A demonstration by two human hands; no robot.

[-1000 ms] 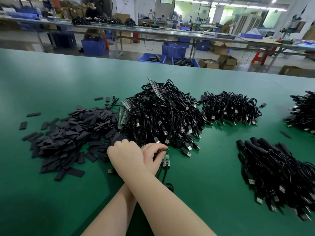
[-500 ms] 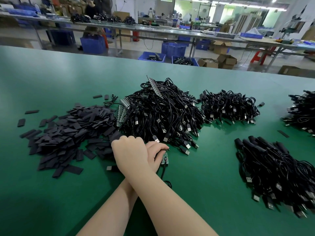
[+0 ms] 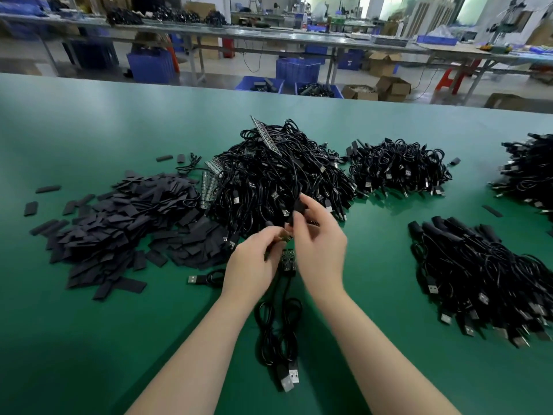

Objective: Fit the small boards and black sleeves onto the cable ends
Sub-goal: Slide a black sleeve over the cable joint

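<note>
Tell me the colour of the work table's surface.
Green: the table shows plainly in the head view.

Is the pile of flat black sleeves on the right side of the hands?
No, the pile of flat black sleeves lies on the green table to the left of both hands.

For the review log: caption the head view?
Both hands, left and right, pinch a cable end before cable piles.

Head-worn wide view only, looking forward and down from close above the green table, both forearms entering from the bottom edge, far workbenches curving across the top.
</note>
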